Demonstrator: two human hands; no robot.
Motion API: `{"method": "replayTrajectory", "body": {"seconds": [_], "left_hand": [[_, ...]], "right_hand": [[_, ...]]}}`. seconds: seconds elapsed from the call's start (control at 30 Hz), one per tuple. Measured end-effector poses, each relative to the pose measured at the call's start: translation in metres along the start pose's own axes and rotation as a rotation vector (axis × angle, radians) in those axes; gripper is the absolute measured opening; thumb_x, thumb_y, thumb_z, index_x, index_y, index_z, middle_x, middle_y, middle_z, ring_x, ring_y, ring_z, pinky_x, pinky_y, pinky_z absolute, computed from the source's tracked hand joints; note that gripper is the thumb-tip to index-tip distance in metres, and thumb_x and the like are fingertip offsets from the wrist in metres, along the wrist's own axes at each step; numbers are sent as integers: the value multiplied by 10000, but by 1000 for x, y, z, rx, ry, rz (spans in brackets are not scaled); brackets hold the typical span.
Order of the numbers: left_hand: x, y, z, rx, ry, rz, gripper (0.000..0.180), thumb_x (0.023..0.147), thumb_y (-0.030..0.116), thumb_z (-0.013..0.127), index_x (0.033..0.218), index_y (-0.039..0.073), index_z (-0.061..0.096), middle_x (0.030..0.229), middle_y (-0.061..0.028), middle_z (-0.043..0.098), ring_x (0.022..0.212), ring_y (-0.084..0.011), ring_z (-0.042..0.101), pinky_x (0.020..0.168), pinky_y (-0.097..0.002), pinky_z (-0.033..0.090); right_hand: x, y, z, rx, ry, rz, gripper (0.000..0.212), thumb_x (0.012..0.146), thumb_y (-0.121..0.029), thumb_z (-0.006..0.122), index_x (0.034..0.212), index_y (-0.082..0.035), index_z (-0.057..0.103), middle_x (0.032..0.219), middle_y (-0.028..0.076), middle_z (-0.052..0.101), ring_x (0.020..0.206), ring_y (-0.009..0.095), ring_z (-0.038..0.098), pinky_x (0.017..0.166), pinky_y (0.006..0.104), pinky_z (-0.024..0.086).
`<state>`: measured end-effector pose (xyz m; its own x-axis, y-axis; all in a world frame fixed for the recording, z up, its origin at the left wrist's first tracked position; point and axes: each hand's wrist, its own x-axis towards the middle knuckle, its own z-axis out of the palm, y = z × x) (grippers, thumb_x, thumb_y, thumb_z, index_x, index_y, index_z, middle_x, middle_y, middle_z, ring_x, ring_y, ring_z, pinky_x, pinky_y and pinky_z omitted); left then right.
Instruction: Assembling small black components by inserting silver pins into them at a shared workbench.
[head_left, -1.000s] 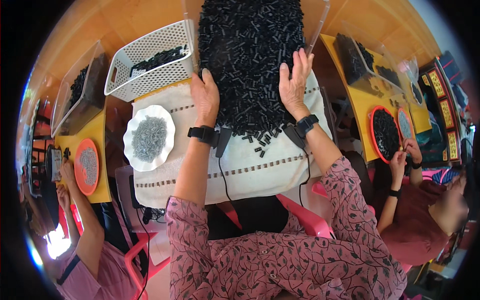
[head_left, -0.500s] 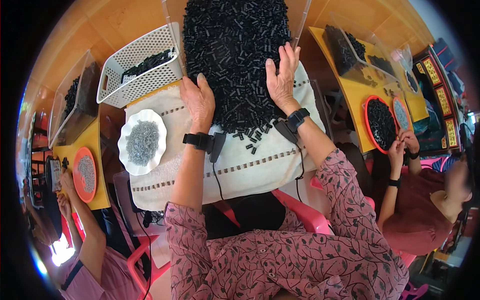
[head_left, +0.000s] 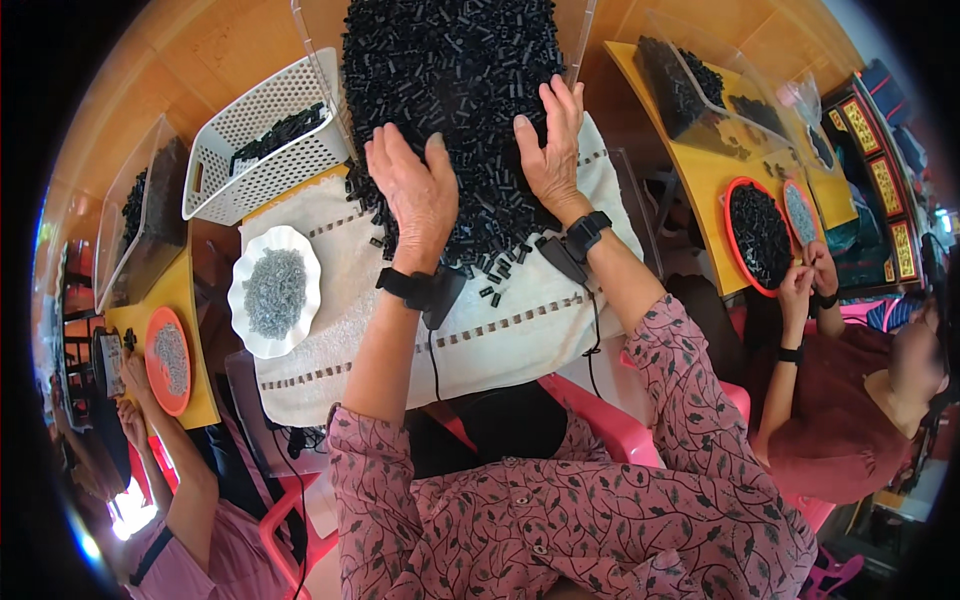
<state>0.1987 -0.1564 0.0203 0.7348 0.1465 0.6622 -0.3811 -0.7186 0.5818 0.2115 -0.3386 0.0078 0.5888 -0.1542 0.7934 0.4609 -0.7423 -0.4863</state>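
A large heap of small black tube-shaped pieces (head_left: 450, 90) fills a clear-walled bin and spills onto the white cloth (head_left: 400, 350) in front of me. My left hand (head_left: 415, 190) lies at the heap's left edge, fingers stretched and thumb apart. At the right edge my right hand (head_left: 553, 145) rests against the pieces, its fingers spread and pointing away from me. Neither hand holds anything. Several loose black pieces lie on the cloth between my wrists. Left of my left hand stands a white scalloped plate (head_left: 237, 300) heaped with small clear-grey pieces (head_left: 277, 290).
A white perforated basket (head_left: 215, 165) with black pieces sits at the back left. At side tables, one person works near an orange plate (head_left: 158, 325) on the left, another beside a red tray (head_left: 733, 235) on the right. Cables hang from my wrist straps.
My left hand has shifted from the bin's left side inward onto the heap. Black pieces now spill farther left on the cloth. My right hand has moved slightly left with the view.
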Motion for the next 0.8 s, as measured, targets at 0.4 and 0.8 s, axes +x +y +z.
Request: {"method": "replayTrajectory", "body": {"seconds": [0.4,0.8], "left_hand": [[-24,47,-9,-151,-163,-20,423,944,241,595,1212,-84,558,1284,-281,549,1268,-418,464,1072,-461,368],[64,69,59,-218,-171,575,238,843,49,600,1063,52,691,1140,-142,653,1143,-361,562,998,-463,433]], "right_hand": [[1,-1,0,-43,-23,12,550,875,-185,625,1367,-2,462,1487,204,346,1423,489,174,1164,543,176],[1,-2,4,-15,-21,7,434,951,-187,499,1341,3,495,1453,213,382,1408,499,199,1168,539,173]]}}
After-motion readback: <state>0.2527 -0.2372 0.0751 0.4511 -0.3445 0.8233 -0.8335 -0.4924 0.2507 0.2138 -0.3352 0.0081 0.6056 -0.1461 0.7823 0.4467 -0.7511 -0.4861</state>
